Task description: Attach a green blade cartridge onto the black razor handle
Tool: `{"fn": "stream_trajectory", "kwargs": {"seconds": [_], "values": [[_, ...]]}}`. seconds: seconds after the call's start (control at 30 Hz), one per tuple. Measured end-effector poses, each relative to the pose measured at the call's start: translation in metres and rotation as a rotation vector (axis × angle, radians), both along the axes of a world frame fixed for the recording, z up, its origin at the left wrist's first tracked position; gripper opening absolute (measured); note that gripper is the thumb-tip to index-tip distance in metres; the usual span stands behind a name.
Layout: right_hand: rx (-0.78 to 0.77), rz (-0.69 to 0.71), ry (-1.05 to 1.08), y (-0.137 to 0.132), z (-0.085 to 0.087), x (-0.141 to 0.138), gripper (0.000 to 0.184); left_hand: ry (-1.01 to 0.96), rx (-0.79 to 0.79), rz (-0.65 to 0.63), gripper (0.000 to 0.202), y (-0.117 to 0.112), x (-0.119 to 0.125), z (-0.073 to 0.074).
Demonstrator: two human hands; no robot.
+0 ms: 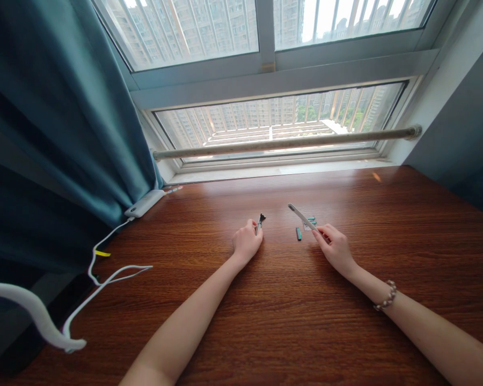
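My left hand (247, 240) is closed around a slim silvery handle with a black head, which looks like a razor (260, 223); its lower end is hidden in the fingers. To the right, my right hand (336, 249) grips a pale toothbrush (304, 218) by its handle, with the dark-bristled end pointing up and left toward the window. Between the hands, a small black and teal razor cartridge (298, 234) lies on the wooden table (273, 311). Just behind the toothbrush is a small clear pack (310, 220) with more teal cartridges, partly covered by the handle.
At the left edge a white power strip or power bank (145, 203) lies against the blue curtain (76, 107), with a white cable (104, 231) running from it. A thick white curved arm (32, 308) stands at lower left. A rail (285, 143) crosses the window beyond the table.
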State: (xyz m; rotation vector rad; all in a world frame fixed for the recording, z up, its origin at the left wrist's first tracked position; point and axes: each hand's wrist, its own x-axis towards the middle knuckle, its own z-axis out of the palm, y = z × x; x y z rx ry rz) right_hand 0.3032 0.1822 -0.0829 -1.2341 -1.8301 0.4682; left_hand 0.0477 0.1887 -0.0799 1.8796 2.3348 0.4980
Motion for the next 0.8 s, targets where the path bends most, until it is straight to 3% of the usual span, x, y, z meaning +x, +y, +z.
{"fn": "stream_trajectory", "kwargs": {"seconds": [0.4, 0.6, 0.67, 0.73, 0.8], "values": [[0.021, 0.012, 0.010, -0.002, 0.000, -0.001, 0.023, -0.028, -0.008, 0.023, 0.040, -0.001, 0.003, 0.003], [0.059, 0.069, -0.005, -0.006, 0.004, -0.003, 0.023, -0.120, 0.063, 0.011, 0.038, -0.008, 0.005, 0.017], [0.055, 0.085, 0.000, -0.012, 0.006, -0.007, 0.021, -0.245, 0.127, -0.069, 0.034, -0.015, 0.013, 0.023], [0.031, 0.110, 0.013, -0.022, 0.009, -0.014, 0.019, -0.593, 0.201, -0.277, 0.034, -0.026, 0.027, 0.026], [-0.010, 0.164, 0.024, -0.038, 0.013, -0.023, 0.017, -0.924, 0.155, -0.458, 0.035, -0.040, 0.044, 0.027]]}}
